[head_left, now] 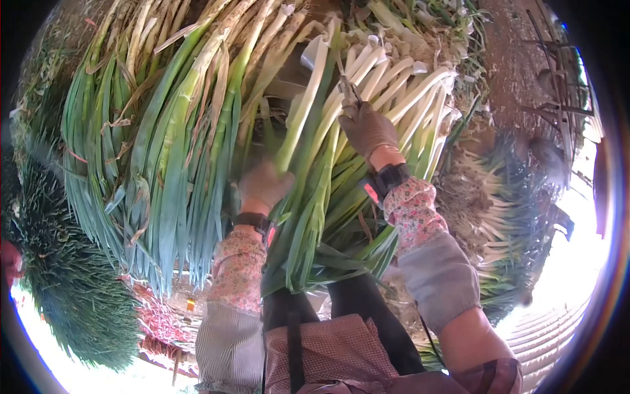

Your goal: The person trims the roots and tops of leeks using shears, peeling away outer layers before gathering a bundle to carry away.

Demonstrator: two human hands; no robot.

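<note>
My left hand point(262, 187), gloved and blurred by motion, closes around a green onion point(303, 117) whose white end points up and away from me. In my gloved right hand point(371, 134) is a knife point(350, 88), its thin blade pointing away from me near the white ends. Under and beside the right hand lies a pile of peeled green onions point(394, 85) with clean white shafts and green leaves towards my lap. To the left of my left hand spreads a heap of unpeeled green onions point(177, 125), with dry brown skins and long drooping leaves.
Stripped skins and leaf scraps point(420, 26) lie behind the peeled pile. More green onions point(492, 217) are stacked at right, and a dense green bundle point(79, 282) stands at lower left. Red netting point(164, 322) lies near my left sleeve. A metal frame point(558, 85) stands at far right.
</note>
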